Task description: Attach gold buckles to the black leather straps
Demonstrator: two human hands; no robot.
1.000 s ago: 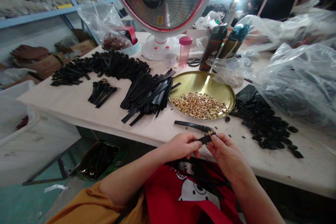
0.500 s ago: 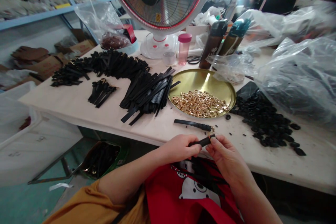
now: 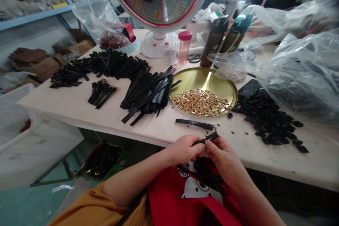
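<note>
At the table's front edge, my left hand (image 3: 186,148) is closed around one end of a black strap (image 3: 212,136). My right hand (image 3: 224,157) pinches the same strap near a small gold buckle (image 3: 205,138), and the strap's flat end sticks out past my right fingers. Just beyond my hands, another black strap with a gold buckle (image 3: 194,123) lies on the table. Behind it, a round gold tray (image 3: 196,74) holds a heap of gold buckles (image 3: 202,103). To the tray's left are piled loose black straps (image 3: 149,91).
Finished-looking buckled straps (image 3: 106,63) curve along the left, with a smaller bunch (image 3: 102,93) in front. Small black loops (image 3: 270,116) are heaped at right beside plastic bags (image 3: 304,67). A fan (image 3: 160,42), pink-lidded cup (image 3: 184,47) and dark bottles (image 3: 214,42) stand behind.
The buckle has shifted left along the held strap, toward my left hand. A flat strap end now extends beyond my right fingertips, and my right hand has moved slightly left.
</note>
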